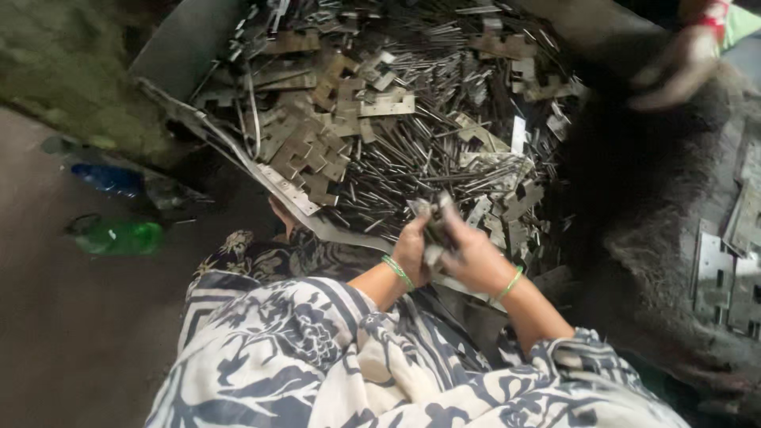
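Both forearms come up from the patterned blue-and-white clothing at the bottom of the view and meet over the near edge of a big heap of metal parts. The left hand (411, 247), a green bangle at its wrist, is curled with its grip pressed around a small bunch of metal pieces (434, 226). The right hand (476, 255), also with a green bangle, closes on the same bunch from the other side, fingers wrapped over it; motion blur makes it hard to tell just which fingers pinch.

The bunch sits between the two hands, just above the pile of thin rods and notched flat plates (380, 119), which fills a dark tray (178, 55). More stamped plates (725, 269) lie on the dark floor at right. Another person's hand (674, 67) shows blurred at top right. A green bottle (119, 236) and a blue bottle (107, 178) lie on the ground at left.
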